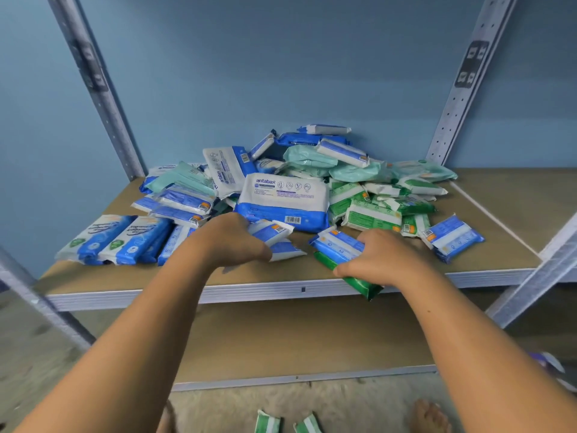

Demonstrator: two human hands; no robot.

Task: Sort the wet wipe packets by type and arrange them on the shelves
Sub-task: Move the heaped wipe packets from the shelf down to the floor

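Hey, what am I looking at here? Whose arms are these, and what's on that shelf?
There is no machine: a person wears one camera on the head, looking down at their bare arms. On the shelf board lies a mixed pile of wet wipe packets: blue-and-white, green and pale mint ones, with a big antabax pack in front. A row of blue packets lies at the left. The left hand has its grip on a small blue-and-white packet; the right hand grips a blue packet with a green packet under it.
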